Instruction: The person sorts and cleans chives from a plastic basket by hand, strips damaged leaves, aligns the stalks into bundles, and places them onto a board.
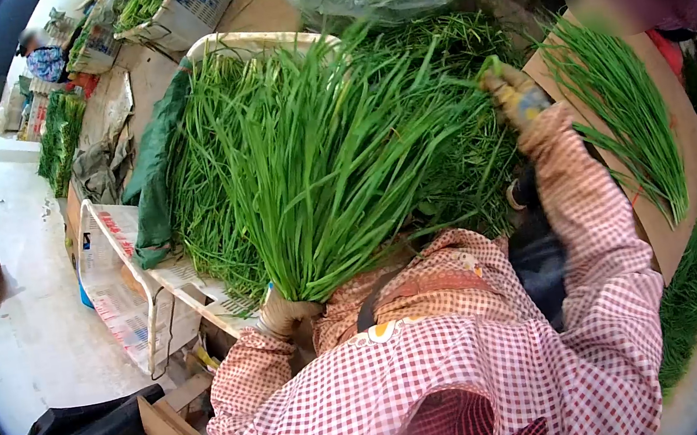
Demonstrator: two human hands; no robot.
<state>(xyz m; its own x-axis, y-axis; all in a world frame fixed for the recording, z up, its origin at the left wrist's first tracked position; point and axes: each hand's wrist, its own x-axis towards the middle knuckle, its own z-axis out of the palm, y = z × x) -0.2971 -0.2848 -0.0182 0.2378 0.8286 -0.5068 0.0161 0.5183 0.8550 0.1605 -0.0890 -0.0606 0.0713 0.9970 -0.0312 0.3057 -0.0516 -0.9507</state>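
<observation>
1. While the left hand (287, 315) is clenching the base of a bunch of green stalks (300, 180), that bunch is fanning out over loose greens (473, 192).
2. The right hand (517, 97), well apart from the left, is pinching leaf blades (488, 66).
3. Beyond the right sleeve (590, 212), other stalks (629, 106) are lying on a cardboard sheet (678, 244).

Green leaves (298, 171), red-and-white checked smock (320, 406)
</observation>
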